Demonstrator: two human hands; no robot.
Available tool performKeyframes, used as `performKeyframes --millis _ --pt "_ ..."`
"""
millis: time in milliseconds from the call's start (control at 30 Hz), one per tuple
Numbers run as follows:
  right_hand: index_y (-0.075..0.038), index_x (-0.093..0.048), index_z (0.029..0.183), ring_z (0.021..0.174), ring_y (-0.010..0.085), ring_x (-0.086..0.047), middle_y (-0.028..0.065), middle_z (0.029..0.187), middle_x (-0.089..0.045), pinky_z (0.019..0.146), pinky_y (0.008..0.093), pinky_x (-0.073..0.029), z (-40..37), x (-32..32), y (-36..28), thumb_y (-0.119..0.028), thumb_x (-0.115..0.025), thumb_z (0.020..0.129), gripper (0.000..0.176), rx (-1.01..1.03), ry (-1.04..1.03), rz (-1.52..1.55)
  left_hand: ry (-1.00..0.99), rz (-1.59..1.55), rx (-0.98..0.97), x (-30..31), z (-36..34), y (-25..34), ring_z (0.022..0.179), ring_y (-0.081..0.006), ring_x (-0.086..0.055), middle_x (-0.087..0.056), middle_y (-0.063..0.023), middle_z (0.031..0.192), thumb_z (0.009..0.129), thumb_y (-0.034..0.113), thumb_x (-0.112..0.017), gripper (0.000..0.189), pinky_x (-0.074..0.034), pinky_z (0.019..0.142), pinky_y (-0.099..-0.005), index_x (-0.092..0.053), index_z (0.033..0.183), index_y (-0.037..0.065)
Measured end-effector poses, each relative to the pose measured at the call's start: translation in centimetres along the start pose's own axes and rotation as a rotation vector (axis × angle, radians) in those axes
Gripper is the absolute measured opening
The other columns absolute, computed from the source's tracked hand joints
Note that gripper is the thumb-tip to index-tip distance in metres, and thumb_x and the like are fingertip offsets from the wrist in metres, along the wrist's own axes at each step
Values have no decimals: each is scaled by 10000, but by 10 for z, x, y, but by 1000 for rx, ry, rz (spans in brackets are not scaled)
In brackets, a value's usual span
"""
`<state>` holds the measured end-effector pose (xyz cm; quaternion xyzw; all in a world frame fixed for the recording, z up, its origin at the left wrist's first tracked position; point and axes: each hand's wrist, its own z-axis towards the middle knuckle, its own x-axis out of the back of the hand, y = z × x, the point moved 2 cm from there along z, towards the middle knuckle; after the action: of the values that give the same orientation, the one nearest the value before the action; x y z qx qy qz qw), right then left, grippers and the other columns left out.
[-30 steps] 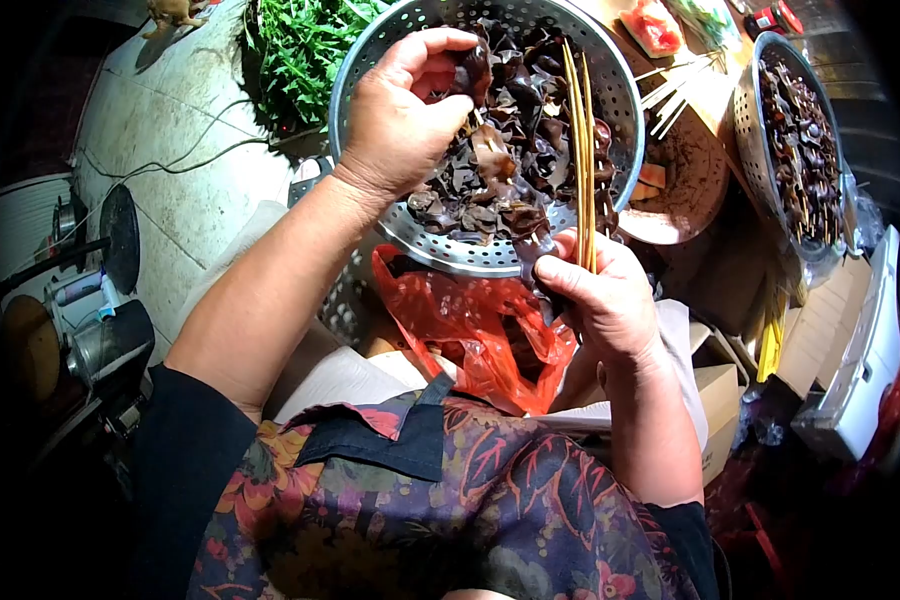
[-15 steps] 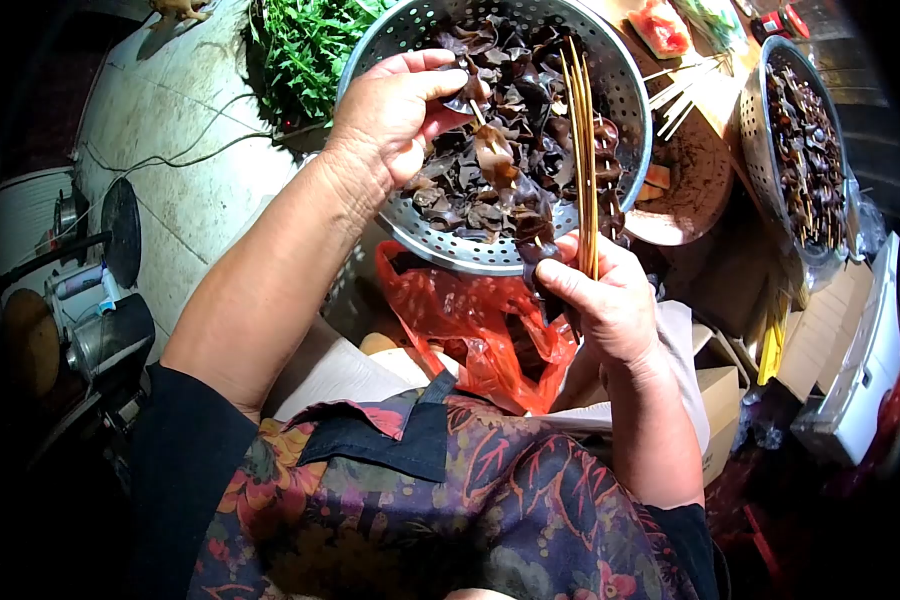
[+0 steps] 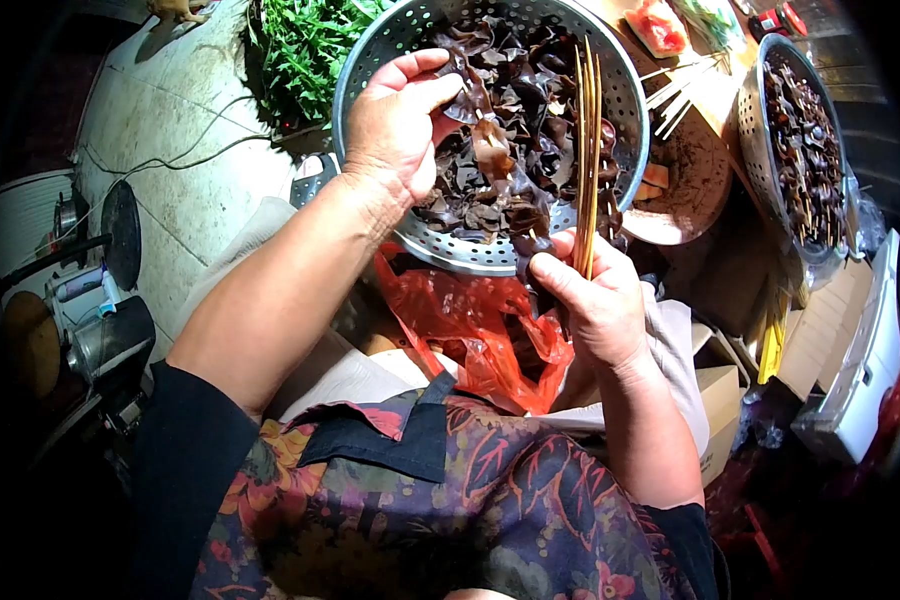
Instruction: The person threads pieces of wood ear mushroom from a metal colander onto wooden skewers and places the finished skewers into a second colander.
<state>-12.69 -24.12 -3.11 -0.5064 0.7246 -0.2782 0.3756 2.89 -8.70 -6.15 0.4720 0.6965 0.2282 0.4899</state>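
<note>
A perforated metal colander [image 3: 460,256] holds dark, wrinkled wood-ear pieces [image 3: 550,85]. Above it, my left hand [image 3: 395,125] pinches a dark piece at the upper end of a skewer threaded with fungus [image 3: 492,150]. My right hand [image 3: 598,295] is closed around the lower end of that skewer and also grips a bundle of bare wooden skewers [image 3: 588,160], which points up over the colander's right side. Part of the threaded skewer is hidden by the pieces on it.
Below the colander lies a red plastic bag [image 3: 470,320]. A second colander [image 3: 753,130] with loaded skewers stands at the right, near a round basin [image 3: 705,185] and loose pale skewers [image 3: 682,95]. Green leaves [image 3: 295,65] lie behind; a white box [image 3: 855,380] is at the far right.
My left hand has moved slightly at the skewer's upper end, with its fingers still pinched. The bundle of bare skewers has tilted a little to the right.
</note>
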Motion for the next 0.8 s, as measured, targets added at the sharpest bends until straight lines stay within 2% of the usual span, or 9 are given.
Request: performKeyframes --millis 267,367,467,533,567,633,733,767,800 --pt "0 -578 930 697 55 -524 -4 798 -581 613 192 -435 -1 1 3 -91 -654 810 168 16 0 13 -55 440 -381 -4 -2 4 822 -101 -597 -638 -56 902 761 -19 -633 204 -493 759 -228 -618 959 31" --pt "2 -576 933 703 57 -525 -3 807 -581 620 197 -439 0 3 2 -89 -662 804 179 31 6 -48 -110 487 -376 -4 -3 2 834 -103 -599 -642 -55 911 762 -3 -637 217 -491 772 -228 -620 977 24" --pt "1 -576 930 711 59 -521 -3 813 -578 633 203 -443 1 3 0 -91 -671 797 187 10 -3 39 -119 500 -360 -5 -4 2 808 -97 -597 -640 -46 902 756 2 -650 233 -493 757 -232 -619 986 22" --pt "-2 -572 926 711 58 -518 -5 811 -572 638 204 -444 2 5 -1 -88 -676 793 189 37 21 -12 -92 363 -123 -5 -5 7 773 -88 -594 -639 -41 864 767 33 -660 205 -496 722 -229 -624 968 32" --pt "-2 -572 926 711 58 -518 -5 811 -572 638 204 -444 2 5 -2 -88 -676 793 189 37 20 -12 -91 364 -124 -6 -5 11 773 -88 -594 -639 -41 864 767 33 -660 205 -496 722 -229 -624 968 32" --pt "-6 -568 920 704 56 -515 -11 801 -566 635 201 -440 1 5 -4 -86 -677 791 187 -2 38 -62 -17 306 48 -5 -3 14 754 -91 -621 -646 -28 900 834 87 -605 198 -482 649 -198 -600 1027 42" --pt "-10 -563 917 689 53 -511 -13 791 -563 620 196 -435 0 4 -4 -86 -674 793 183 -49 13 -48 -86 233 144 -1 0 15 719 -98 -628 -648 -29 882 847 108 -594 198 -505 624 -221 -594 1032 37" --pt "-10 -563 917 689 53 -511 -13 791 -563 620 196 -435 0 4 -3 -86 -674 793 183 -51 11 -49 -123 180 185 1 1 14 736 -120 -632 -647 -54 879 848 103 -590 200 -543 650 -272 -588 1025 12" --pt "-11 -563 916 684 51 -509 -13 788 -562 614 193 -432 0 3 -1 -85 -672 794 180 -39 12 -27 -122 179 185 2 2 14 736 -120 -632 -647 -54 879 848 103 -590 200 -543 650 -272 -588 1025 12"
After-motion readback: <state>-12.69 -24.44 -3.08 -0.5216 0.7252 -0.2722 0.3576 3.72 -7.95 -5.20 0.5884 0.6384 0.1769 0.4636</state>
